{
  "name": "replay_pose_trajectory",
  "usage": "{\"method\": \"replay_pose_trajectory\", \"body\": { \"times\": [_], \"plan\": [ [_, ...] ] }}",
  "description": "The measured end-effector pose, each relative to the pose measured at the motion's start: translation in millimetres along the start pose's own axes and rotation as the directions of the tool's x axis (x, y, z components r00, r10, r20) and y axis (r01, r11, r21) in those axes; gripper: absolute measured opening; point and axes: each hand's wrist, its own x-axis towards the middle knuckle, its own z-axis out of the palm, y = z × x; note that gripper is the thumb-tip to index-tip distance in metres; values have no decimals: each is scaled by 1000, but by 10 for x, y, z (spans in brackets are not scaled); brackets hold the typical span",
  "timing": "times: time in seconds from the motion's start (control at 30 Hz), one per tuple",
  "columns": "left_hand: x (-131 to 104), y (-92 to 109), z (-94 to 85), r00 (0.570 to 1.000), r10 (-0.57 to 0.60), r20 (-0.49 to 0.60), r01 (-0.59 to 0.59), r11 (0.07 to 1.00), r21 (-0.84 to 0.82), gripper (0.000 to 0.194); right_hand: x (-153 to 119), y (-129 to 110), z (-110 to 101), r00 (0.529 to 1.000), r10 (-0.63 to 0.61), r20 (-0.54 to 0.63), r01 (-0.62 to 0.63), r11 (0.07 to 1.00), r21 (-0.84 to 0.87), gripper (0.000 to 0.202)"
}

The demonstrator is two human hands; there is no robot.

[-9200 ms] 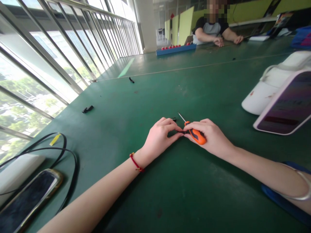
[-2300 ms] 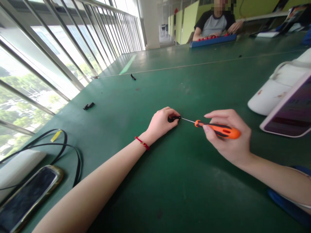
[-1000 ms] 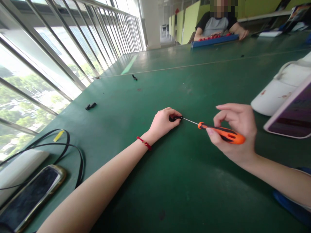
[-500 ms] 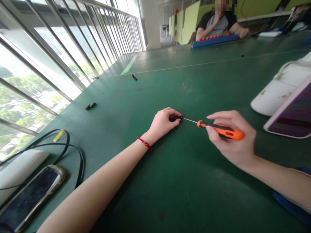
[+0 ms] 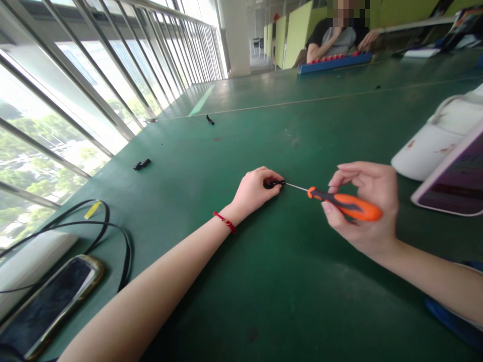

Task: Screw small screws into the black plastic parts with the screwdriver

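Observation:
Pinched in the fingers of my left hand (image 5: pixel 255 188) is a small black part (image 5: pixel 272 183), mostly covered by them and held low at the green table. A screwdriver (image 5: pixel 345 203) with an orange and dark grey handle points left, and its thin metal shaft meets the black part. The tip itself is too small to make out. My right hand (image 5: pixel 372 211) closes loosely round the handle, thumb on the near side, with the upper fingers raised off it. A red bracelet (image 5: pixel 225 222) circles my left wrist.
Two small black pieces (image 5: pixel 142 164) (image 5: pixel 210 120) lie at the left. A phone (image 5: pixel 53 306), a white box (image 5: pixel 33 266) and a black cable (image 5: pixel 126 251) lie near left. At the right are a white bottle (image 5: pixel 426 146) and a propped tablet (image 5: pixel 453 176). A person (image 5: pixel 339 37) sits behind a blue tray (image 5: pixel 335 64).
The fingers of my right hand have loosened and lifted from the screwdriver handle, which has turned slightly. My left hand keeps its place. The person's hand across the table has moved to the red pieces.

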Motion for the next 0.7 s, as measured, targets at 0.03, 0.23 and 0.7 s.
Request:
{"method": "replay_pose_trajectory", "body": {
  "times": [0.03, 0.23, 0.7],
  "plan": [
    [1, 1, -1, 1000, -1, -1, 1, 1000, 0, 20, 1, -9, -4, 999, 12, 34, -11, 1000, -30, 47],
    [4, 10, -4, 1000, -16, 0, 16, 1000, -3, 21, -8, -68, -12, 999, -34, 43, 39, 991, -129, 24],
    [4, 4, 0, 1000, -19, 2, 19, 1000, 1, 21, 6, -44, -2, 995, -94, -41, 89, 989, -116, 45]
  ]
}}
